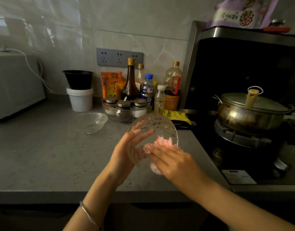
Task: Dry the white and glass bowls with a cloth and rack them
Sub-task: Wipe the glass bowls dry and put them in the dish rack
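A patterned glass bowl [156,126] is held tilted above the grey counter [43,155], its opening turned toward me. My left hand [128,150] cups its left outer side with fingers spread along the glass. My right hand [173,160] presses a pink and white cloth [163,142] against the bowl's inside near the rim. A second, smaller glass bowl [93,122] stands upright on the counter to the left. No white bowl and no rack are in view.
Behind the bowls stand a glass tray of spice jars [125,108], several bottles [146,90] and a white tub with a black bowl [79,90]. A white microwave [13,87] is far left. A stove with a steel pot [250,110] is right; a yellow cloth [176,115] lies beside it.
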`<state>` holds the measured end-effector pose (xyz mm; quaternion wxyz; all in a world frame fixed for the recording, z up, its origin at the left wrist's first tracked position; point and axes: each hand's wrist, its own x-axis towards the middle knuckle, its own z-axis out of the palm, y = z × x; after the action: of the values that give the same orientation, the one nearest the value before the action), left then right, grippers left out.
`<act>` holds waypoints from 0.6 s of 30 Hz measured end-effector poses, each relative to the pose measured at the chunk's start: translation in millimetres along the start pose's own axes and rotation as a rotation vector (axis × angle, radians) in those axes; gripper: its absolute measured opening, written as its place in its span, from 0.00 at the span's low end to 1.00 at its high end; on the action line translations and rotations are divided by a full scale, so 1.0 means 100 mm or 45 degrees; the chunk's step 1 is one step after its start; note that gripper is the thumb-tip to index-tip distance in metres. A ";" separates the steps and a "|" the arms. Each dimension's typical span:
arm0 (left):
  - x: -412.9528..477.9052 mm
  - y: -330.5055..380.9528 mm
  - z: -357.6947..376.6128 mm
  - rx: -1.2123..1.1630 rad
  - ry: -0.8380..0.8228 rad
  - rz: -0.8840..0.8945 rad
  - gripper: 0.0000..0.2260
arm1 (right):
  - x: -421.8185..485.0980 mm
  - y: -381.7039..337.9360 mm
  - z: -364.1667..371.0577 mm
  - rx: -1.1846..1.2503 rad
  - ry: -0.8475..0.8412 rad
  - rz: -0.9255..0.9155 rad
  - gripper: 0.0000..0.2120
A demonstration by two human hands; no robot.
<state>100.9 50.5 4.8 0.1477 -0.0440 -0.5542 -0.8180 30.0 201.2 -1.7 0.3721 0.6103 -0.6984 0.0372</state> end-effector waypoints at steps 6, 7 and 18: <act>0.04 -0.09 0.12 -0.070 0.107 0.022 0.23 | 0.13 -0.08 0.05 0.202 0.059 0.136 0.18; 0.05 -0.04 0.05 -0.067 0.084 -0.021 0.23 | 0.09 0.02 0.03 0.130 -0.009 0.023 0.19; 0.05 -0.16 0.17 -0.120 0.123 0.064 0.22 | 0.19 -0.18 0.11 0.283 0.162 0.330 0.11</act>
<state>89.9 70.8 -1.9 0.1925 -0.0253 -0.5061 -0.8403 40.9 175.0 -6.3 0.3379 0.5490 -0.7378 0.2004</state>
